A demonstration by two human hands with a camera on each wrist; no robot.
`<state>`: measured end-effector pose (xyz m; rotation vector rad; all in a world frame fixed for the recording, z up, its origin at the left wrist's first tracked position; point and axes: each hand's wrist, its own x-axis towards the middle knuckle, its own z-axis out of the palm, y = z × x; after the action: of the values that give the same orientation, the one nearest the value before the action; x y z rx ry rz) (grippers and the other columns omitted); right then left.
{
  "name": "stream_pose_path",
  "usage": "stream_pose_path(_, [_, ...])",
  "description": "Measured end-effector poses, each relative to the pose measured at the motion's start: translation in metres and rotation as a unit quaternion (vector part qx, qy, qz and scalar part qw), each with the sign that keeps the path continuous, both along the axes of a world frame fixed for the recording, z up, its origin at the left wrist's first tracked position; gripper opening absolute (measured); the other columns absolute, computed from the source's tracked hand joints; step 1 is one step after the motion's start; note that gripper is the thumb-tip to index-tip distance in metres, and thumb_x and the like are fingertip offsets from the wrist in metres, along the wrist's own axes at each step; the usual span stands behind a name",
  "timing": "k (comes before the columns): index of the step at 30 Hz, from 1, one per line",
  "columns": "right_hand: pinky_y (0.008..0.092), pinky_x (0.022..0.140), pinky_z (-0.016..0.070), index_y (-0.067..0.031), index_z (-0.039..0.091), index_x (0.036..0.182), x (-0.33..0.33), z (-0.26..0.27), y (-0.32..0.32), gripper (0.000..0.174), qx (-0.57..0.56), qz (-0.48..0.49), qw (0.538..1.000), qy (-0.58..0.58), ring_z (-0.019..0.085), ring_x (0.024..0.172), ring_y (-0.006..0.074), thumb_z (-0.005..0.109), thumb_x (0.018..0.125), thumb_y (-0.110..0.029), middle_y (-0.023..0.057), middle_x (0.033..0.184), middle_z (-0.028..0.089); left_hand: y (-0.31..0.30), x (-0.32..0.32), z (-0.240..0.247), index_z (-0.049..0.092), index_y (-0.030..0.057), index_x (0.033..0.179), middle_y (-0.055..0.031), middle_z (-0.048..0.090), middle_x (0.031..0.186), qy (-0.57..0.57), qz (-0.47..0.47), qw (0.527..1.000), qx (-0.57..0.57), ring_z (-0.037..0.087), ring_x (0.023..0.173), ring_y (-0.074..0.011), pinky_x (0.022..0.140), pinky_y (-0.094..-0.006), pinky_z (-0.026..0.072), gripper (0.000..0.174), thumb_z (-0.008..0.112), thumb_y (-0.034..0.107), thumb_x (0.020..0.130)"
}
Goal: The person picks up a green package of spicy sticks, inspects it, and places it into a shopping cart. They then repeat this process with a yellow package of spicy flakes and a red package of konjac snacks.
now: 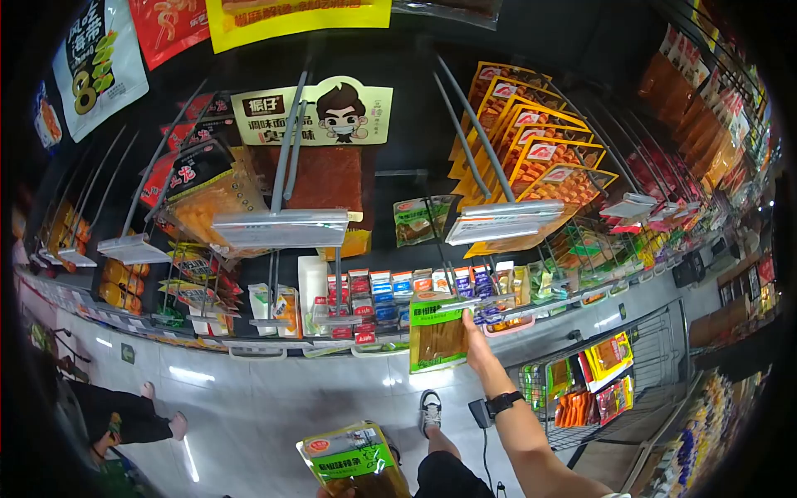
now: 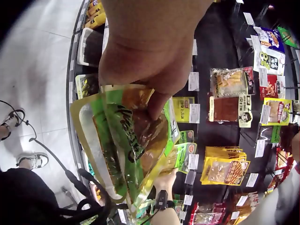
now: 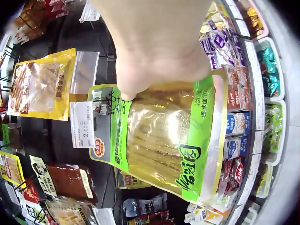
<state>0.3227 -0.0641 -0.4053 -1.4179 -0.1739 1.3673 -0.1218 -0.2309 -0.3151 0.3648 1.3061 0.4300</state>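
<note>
My right hand (image 1: 475, 336) pinches the edge of a green-and-yellow snack packet (image 1: 438, 336) in front of the low shelf. In the right wrist view the thumb of that hand (image 3: 159, 65) lies on the packet (image 3: 161, 136), close to a price tag (image 3: 82, 124). At the bottom of the head view are similar green-labelled packets (image 1: 349, 456), with only a bit of the left hand visible. The left wrist view shows my left hand (image 2: 145, 56) gripping these overlapping packets (image 2: 126, 145) at their top edge, thumb on the front.
Hooks hold yellow packets (image 1: 540, 153) and a brown packet (image 1: 328, 178). One green packet (image 1: 421, 220) hangs between them. Small packs line the shelf below. A wire cart (image 1: 664, 373) with packets stands at the right. Another person's legs (image 1: 116, 407) are at the lower left.
</note>
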Motion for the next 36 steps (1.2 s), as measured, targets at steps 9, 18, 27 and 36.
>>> stream_pose_path(9, [0.0409, 0.101, 0.0418, -0.0037, 0.049, 0.136, 0.035, -0.071, 0.057, 0.079, 0.001, -0.067, 0.991, -0.114, 0.053, 0.121, 0.0253, 0.053, 0.09, -0.067, 0.0103, 0.135, 0.055, 0.0, -0.002, -0.003, 0.055, 0.0071, 0.13, -0.0038, 0.06, 0.118, 0.002, 0.0, 1.0, -0.004, 0.056, 0.093, -0.015, 0.067, -0.0255, 0.0416, 0.039, 0.06, 0.004, 0.092])
stream_pose_path(18, [0.0408, 0.087, 0.0497, 0.0048, 0.064, 0.117, 0.078, -0.097, 0.138, 0.084, -0.042, -0.083, 0.967, -0.237, 0.064, 0.096, 0.0278, 0.053, 0.086, -0.072, 0.0167, 0.107, 0.067, -0.007, 0.0, -0.002, 0.056, 0.0033, 0.127, -0.0009, 0.065, 0.1, -0.038, 0.048, 0.998, 0.011, 0.052, 0.064, -0.0045, 0.052, -0.0193, 0.0376, 0.038, 0.063, -0.002, 0.09])
stream_pose_path(27, [0.0304, 0.08, 0.051, 0.0037, 0.067, 0.109, -0.039, -0.11, -0.061, 0.038, -0.071, 0.033, 0.967, -0.243, 0.065, 0.088, 0.0191, 0.058, 0.095, -0.03, 0.0124, 0.1, 0.071, -0.009, 0.015, 0.047, 0.056, -0.0011, 0.124, -0.0059, 0.064, 0.112, 0.056, 0.053, 0.991, 0.111, 0.06, 0.101, -0.0192, 0.09, -0.0306, 0.0458, 0.044, 0.069, 0.002, 0.082])
stream_pose_path(36, [0.0343, 0.099, 0.0465, -0.0049, 0.053, 0.135, -0.125, 0.083, -0.246, 0.057, 0.032, 0.28, 0.957, 0.071, 0.06, 0.114, 0.0177, 0.054, 0.098, -0.048, 0.0084, 0.126, 0.063, 0.012, 0.033, 0.115, 0.057, -0.0004, 0.124, -0.0079, 0.064, 0.116, -0.016, -0.014, 0.975, 0.219, 0.062, 0.103, -0.019, 0.092, -0.0326, 0.0472, 0.044, 0.068, -0.002, 0.082])
